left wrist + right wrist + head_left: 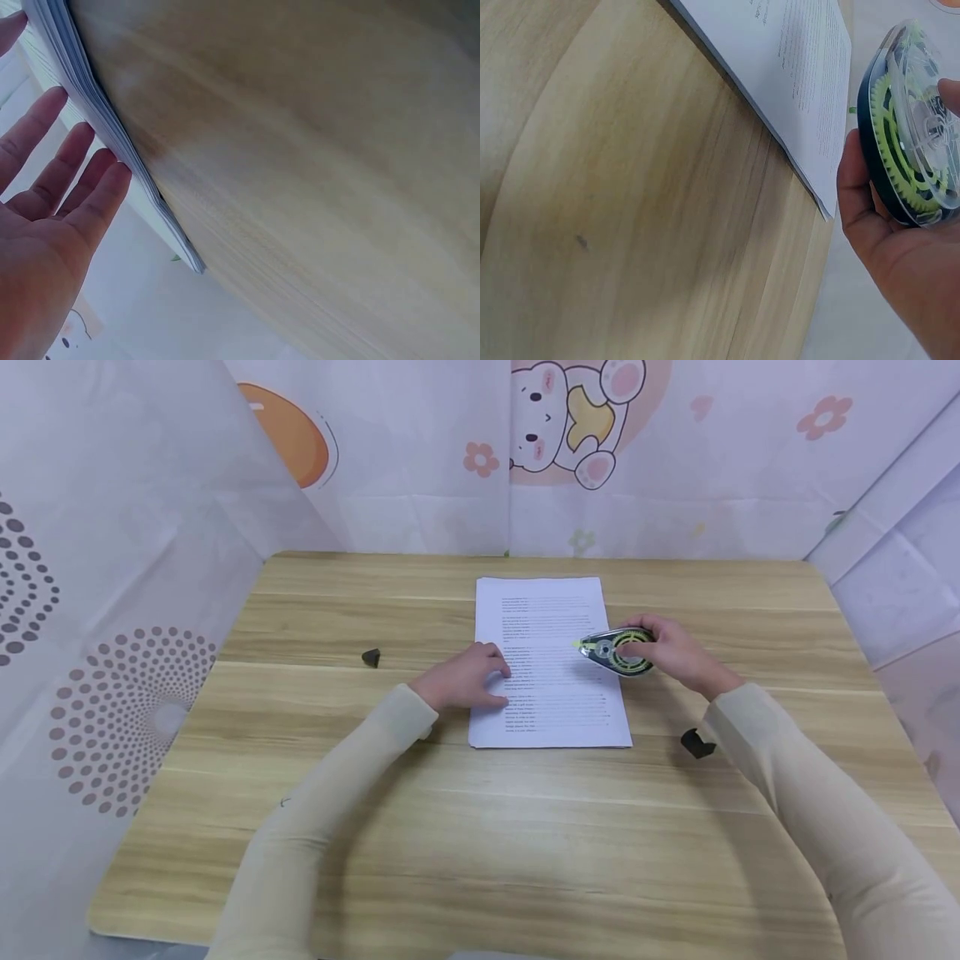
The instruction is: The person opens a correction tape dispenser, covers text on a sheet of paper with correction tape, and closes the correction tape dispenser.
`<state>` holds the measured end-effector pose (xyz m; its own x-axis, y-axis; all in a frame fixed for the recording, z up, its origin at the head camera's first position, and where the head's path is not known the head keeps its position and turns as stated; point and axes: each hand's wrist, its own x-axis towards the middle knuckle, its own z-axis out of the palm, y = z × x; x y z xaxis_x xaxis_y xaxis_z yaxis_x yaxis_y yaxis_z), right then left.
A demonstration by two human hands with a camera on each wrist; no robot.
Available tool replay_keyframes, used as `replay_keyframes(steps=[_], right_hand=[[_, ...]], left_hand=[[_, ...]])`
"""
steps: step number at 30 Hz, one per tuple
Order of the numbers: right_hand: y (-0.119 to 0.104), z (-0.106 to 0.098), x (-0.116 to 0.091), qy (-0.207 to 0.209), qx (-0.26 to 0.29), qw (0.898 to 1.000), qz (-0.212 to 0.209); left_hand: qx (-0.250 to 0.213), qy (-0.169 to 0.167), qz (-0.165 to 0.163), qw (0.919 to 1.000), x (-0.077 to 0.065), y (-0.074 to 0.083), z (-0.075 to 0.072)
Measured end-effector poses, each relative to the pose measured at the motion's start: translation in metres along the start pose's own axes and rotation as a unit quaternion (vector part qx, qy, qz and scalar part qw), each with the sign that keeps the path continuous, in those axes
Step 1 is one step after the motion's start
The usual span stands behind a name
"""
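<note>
A stack of printed paper [551,610] lies on the wooden table, its many sheet edges showing in the left wrist view. My left hand [468,678] rests at the stack's left edge, its fingertips [116,174] touching the paper. Between thumb and fingers, my right hand [671,653] grips a correction tape dispenser [900,142] with a clear case and a yellow-green gear wheel. The dispenser's pointed tip lies over the right part of the top page in the head view, and its body overlaps the page's right edge.
One small black piece [371,657] lies on the table [480,843] left of the paper. Another black piece [697,743] sits by the right sleeve. Behind the table hangs a white curtain [405,518] with cartoon prints.
</note>
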<state>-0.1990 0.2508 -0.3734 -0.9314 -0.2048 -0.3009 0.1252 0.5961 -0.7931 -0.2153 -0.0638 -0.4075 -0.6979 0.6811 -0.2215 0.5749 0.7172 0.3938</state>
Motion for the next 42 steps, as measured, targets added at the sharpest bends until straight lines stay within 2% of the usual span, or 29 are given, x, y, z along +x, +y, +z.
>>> replay_keyframes(steps=[14, 27, 42], right_hand=[[0.0, 0.0, 0.003, -0.001, -0.013, 1.0, -0.001], [-0.003, -0.001, 0.006, -0.013, -0.038, 0.999, 0.008], [-0.014, 0.002, 0.014, -0.016, -0.052, 0.999, -0.003]], left_hand=[[0.0, 0.006, 0.015, 0.9999, 0.0, 0.0, -0.002], [-0.007, 0.001, 0.006, 1.0, 0.0, 0.001, -0.002], [-0.002, -0.009, -0.007, 0.9999, -0.001, 0.002, -0.003]])
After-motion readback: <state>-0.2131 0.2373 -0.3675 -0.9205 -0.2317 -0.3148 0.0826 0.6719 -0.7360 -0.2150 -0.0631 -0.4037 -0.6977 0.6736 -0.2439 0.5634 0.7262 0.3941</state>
